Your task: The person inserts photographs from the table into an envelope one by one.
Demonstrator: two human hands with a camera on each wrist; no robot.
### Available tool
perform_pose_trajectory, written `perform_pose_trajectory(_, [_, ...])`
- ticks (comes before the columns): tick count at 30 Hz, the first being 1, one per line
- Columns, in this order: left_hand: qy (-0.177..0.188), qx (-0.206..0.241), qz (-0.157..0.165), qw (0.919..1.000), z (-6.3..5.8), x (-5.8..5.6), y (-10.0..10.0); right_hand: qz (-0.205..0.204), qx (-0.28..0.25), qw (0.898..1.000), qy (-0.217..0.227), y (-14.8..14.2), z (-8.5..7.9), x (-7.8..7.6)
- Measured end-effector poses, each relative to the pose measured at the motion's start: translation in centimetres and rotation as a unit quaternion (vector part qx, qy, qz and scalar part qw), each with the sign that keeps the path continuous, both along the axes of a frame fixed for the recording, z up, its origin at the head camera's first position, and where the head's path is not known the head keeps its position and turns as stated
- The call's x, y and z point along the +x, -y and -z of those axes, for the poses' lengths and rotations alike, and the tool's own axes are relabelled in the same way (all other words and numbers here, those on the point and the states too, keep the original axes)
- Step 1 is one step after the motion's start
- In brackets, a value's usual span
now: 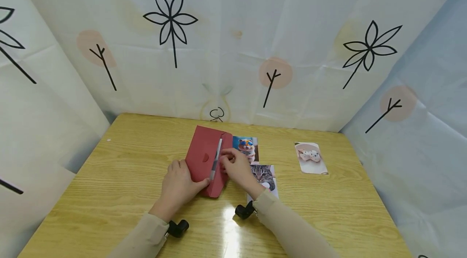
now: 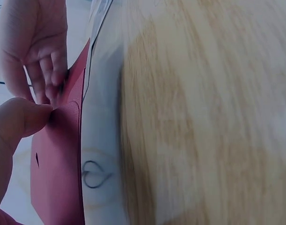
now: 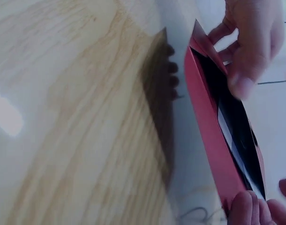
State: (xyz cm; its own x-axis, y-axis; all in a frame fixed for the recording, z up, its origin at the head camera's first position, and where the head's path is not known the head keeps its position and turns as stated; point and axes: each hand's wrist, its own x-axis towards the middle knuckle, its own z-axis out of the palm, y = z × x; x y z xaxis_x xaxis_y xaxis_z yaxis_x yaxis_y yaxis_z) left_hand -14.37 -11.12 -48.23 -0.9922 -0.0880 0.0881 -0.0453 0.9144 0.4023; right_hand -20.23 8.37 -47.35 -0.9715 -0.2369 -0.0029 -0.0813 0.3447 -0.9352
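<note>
A red envelope (image 1: 200,146) is held tilted over the table, its long side opening facing right. My left hand (image 1: 178,185) grips its near left part, thumb (image 2: 28,115) across the front and fingers behind. At the opening, my right hand (image 1: 238,168) pinches the flap edge with curled fingers (image 3: 243,208). A card with a pale edge (image 1: 216,158) shows inside the envelope, mostly hidden. Beside the envelope lie a hamster picture (image 1: 246,144) and a cat picture (image 1: 262,172), the cat one partly covered by my right wrist.
Farther right on the wooden table (image 1: 328,213) lies a picture of two small figures (image 1: 310,156). A small white speck (image 1: 108,140) sits at the far left. Patterned white curtains (image 1: 226,47) stand behind the table's back edge and along both sides.
</note>
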Motion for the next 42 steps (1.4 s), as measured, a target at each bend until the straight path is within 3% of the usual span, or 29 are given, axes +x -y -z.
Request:
perform_pose_trajectory(4, [0.003, -0.002, -0.002, 1.0, 0.2, -0.1, 0.4, 0.01, 0.037, 0.998, -0.041, -1.4, -0.2, -0.2])
perform_pose_trajectory(8, [0.002, -0.002, -0.002, 1.0, 0.4, -0.2, 0.6, 0.022, 0.044, 0.997, -0.051, -3.2, -0.5, -0.4])
perform_pose_trajectory(21, [0.002, 0.01, -0.005, 0.9999, 0.1, -0.1, 0.7, 0.078, 0.131, 0.988, -0.018, -9.5, -0.6, -0.8])
perform_pose_trajectory(33, [-0.009, 0.007, -0.003, 0.9999, 0.1, 0.1, 1.0, 0.076, 0.171, 0.982, -0.002, -13.1, 0.5, -1.3])
perform_pose_trajectory(42, [-0.008, 0.006, -0.001, 1.0, 0.1, 0.1, 1.2, 0.075, 0.22, 0.973, 0.0, -14.7, 1.1, -1.4])
